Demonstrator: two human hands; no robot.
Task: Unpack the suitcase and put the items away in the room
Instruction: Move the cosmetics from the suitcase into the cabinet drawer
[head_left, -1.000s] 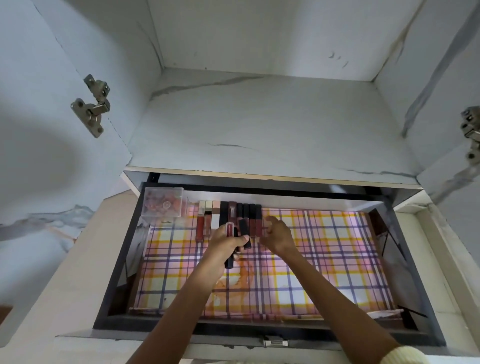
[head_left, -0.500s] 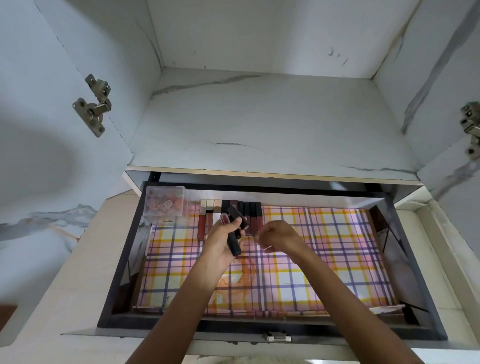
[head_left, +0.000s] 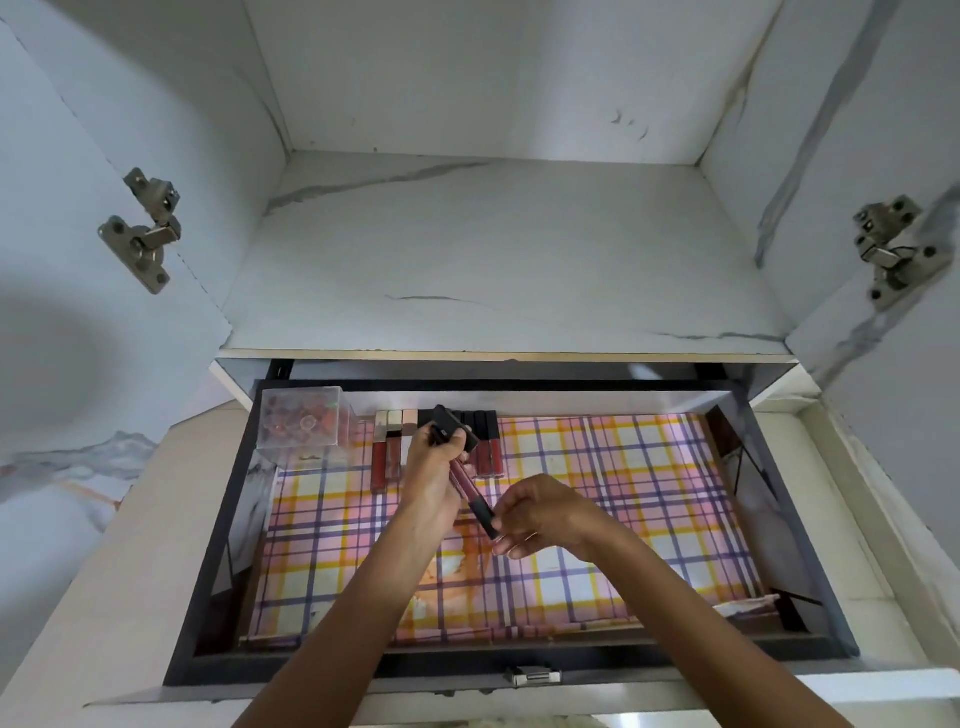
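An open dark drawer (head_left: 218, 525) lined with plaid paper holds a row of lip gloss tubes (head_left: 387, 457) along its back edge. My left hand (head_left: 434, 467) grips a small bundle of black-capped tubes (head_left: 457, 428) above the drawer. One dark red tube (head_left: 470, 493) sticks out of that bundle towards the right. My right hand (head_left: 540, 514) pinches the black cap end of this tube with its fingertips.
A clear plastic box (head_left: 301, 418) of small reddish items stands in the drawer's back left corner. Above the drawer is a white marble-pattern cabinet shelf (head_left: 498, 260) with open doors and metal hinges (head_left: 143, 228) on both sides. A latch (head_left: 532, 675) sits on the drawer front.
My right hand has drawn back from the row at the drawer's back and now pinches a tube from my left hand's bundle. My left hand has tilted the bundle.
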